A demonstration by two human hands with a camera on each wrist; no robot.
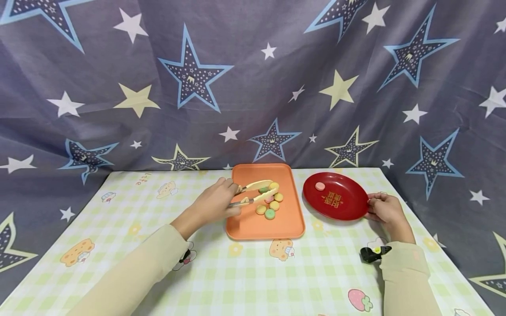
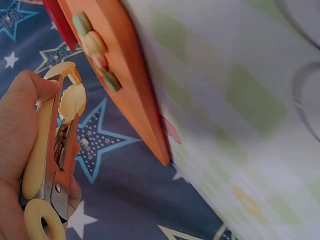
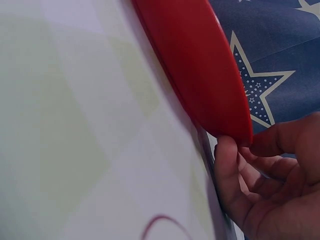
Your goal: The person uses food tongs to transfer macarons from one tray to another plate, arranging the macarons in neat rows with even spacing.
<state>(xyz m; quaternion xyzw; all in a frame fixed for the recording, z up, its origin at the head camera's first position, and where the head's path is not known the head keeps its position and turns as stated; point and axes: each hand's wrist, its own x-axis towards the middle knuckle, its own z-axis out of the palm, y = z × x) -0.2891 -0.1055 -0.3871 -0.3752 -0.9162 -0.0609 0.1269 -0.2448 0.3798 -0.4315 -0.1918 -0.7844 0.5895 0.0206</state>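
My left hand (image 1: pixel 215 201) grips a pair of tongs (image 1: pixel 265 195) with cream-coloured ends and metal arms. Their tips reach over the orange tray (image 1: pixel 253 229), on either side of a yellow macaron (image 1: pixel 274 186); whether they touch it I cannot tell. Several more macarons lie clustered on the tray, among them a green macaron (image 1: pixel 269 214) and another yellow one (image 1: pixel 261 210). With thumb and fingers my right hand (image 1: pixel 387 213) pinches the right rim of a red plate (image 3: pixel 200 65). One pink macaron (image 1: pixel 320 186) sits on that plate, left of its gold lettering.
A tablecloth (image 1: pixel 237 281) with pale green checks and cartoon prints covers the table. Behind it hangs a dark curtain (image 1: pixel 245 79) patterned with stars. The plate stands close to the tray's right side. A black strap piece (image 1: pixel 373 253) shows at my right wrist.
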